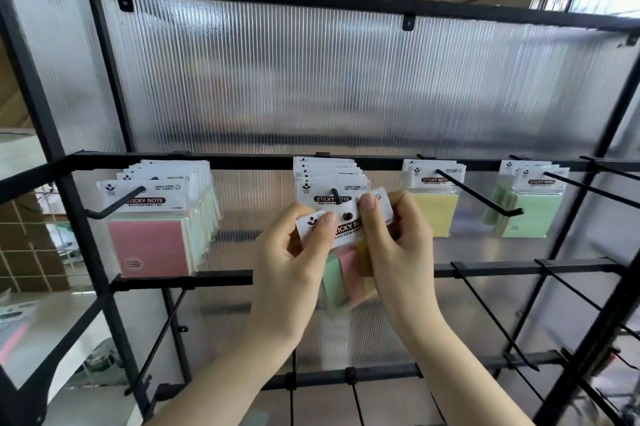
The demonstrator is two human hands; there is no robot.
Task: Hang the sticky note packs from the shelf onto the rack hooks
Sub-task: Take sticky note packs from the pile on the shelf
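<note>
Head view: sticky note pack (pixel 341 228) pinched by its white header card between left hand (pixel 294 252) and right hand (pixel 388 238), hole just below the tip of the second hook (pixel 335 198) of black rack (pixel 242 162); full hook of packs (pixel 156 217) leftward

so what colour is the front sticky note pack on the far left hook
Pink, under a white header card; the front sticky note pack shows best in the head view.

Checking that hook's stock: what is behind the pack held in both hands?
Behind the held pack, a row of white-headed packs hangs on the second hook. Their note pads are hidden by the left hand and right hand.
</note>
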